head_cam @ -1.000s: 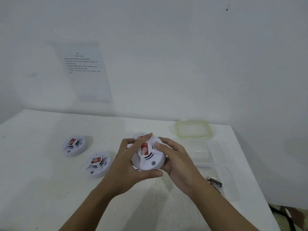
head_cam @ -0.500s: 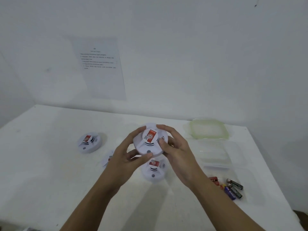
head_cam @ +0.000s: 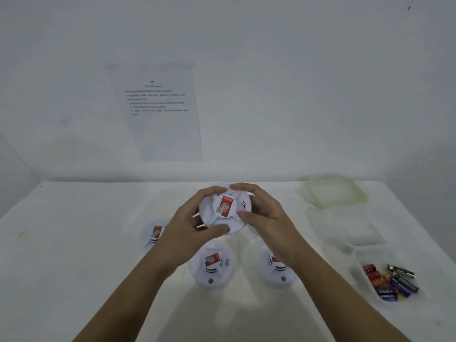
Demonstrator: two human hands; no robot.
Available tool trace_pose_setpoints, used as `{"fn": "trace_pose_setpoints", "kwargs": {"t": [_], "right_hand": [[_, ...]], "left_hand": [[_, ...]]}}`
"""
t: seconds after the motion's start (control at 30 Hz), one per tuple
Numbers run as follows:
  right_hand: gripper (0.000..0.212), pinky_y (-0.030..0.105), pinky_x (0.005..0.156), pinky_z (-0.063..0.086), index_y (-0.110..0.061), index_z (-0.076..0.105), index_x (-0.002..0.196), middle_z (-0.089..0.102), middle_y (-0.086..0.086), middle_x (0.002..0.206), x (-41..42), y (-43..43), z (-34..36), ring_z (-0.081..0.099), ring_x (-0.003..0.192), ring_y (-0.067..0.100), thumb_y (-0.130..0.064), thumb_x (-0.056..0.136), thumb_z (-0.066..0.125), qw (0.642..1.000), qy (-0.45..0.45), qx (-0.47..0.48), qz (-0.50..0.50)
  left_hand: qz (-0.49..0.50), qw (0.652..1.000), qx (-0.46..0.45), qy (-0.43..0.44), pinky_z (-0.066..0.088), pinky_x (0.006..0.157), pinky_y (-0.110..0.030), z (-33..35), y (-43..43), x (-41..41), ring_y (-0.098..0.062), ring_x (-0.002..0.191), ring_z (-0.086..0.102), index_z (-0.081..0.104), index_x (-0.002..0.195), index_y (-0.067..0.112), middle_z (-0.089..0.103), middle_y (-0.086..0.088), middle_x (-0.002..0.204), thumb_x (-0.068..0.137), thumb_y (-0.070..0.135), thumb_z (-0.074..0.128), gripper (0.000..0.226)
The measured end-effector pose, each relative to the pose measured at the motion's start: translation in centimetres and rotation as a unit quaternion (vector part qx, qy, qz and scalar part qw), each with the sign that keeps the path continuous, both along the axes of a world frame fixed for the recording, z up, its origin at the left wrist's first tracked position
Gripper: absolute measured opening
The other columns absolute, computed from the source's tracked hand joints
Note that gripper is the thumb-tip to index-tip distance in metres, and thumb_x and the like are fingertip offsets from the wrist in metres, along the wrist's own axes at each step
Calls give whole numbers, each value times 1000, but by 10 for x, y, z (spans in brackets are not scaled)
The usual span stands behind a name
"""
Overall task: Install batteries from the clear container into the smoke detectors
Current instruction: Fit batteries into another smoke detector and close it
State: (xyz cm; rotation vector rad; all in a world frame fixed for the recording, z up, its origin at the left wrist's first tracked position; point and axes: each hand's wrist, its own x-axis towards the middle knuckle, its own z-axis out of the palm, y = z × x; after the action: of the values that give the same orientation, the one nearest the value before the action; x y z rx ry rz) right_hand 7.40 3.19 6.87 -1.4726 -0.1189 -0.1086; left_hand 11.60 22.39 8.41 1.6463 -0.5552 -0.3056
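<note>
held: round white plastic smoke detector with red label [head_cam: 225, 208], label side up | left hand [head_cam: 195, 230], right hand [head_cam: 266, 218]: both curled round its rim | loose cylindrical batteries [head_cam: 389, 282] in clear plastic container [head_cam: 365, 257]: lower right, nearer right hand (likely the reaching one)

Dim, soft img; wide-angle edge bend.

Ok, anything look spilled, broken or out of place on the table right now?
Nothing stands out. The left grip and right grip hold one smoke detector above the table; three other detectors sit label side up below it. The batteries lie loose but inside the clear container, its lid set down behind it.
</note>
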Motion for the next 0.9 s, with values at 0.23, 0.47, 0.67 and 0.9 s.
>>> {"fn": "trace_pose_setpoints", "kwargs": {"t": [0.23,0.47,0.67,0.9], "right_hand": [[61,41,97,56,-17,56,134,66,6,130,13,15,-14,62,124,25,10,80,68,999,3,-35,-6],[64,40,96,58,-19,52,136,66,2,129,18,19,-25,62,124,22,5,82,77,997,15,-75,-13],[60,44,98,57,-15,53,136,64,5,131,21,15,-27,61,125,24,6,84,75,997,4,-82,-9],[57,50,97,56,-11,53,133,64,8,130,23,13,-30,61,124,29,9,84,73,999,-5,-48,-10]], "left_hand": [[-22,999,0,28,60,93,-36,-15,18,28,-20,116,67,59,129,26,67,6,128,82,0,79,57],[-41,999,-4,28,60,91,-33,-29,24,37,-17,119,65,59,131,26,66,8,130,83,1,79,57],[-44,999,-5,31,60,87,-30,-29,24,41,-17,116,67,60,127,24,69,8,124,80,1,82,57],[-52,998,-16,33,59,82,-24,-28,21,42,-12,115,67,59,129,25,68,11,125,79,-1,82,61]]}}
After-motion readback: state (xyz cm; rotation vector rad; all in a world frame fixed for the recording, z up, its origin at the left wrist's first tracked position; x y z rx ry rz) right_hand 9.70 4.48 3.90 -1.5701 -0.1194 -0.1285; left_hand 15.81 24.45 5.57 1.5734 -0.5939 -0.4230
